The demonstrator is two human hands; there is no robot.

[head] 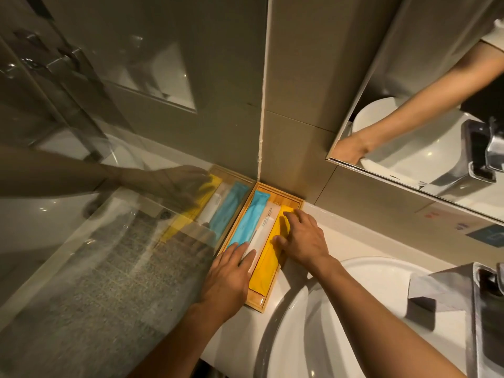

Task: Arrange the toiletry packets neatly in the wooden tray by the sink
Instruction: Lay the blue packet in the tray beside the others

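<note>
A long wooden tray (293, 201) sits in the corner of the white counter, left of the sink. Three packets lie side by side along it: a blue packet (249, 217) at the left, a white packet (266, 223) in the middle, a yellow packet (266, 271) at the right. My left hand (227, 279) rests flat over the near ends of the blue and white packets, fingers spread. My right hand (305, 238) presses its fingertips on the upper half of the yellow packet. Neither hand grips anything.
A white basin (341, 309) lies right of the tray, with a chrome tap (488, 304) at the far right. A glass panel (109, 255) borders the tray's left side and reflects it. A mirror (436, 118) hangs on the tiled wall above.
</note>
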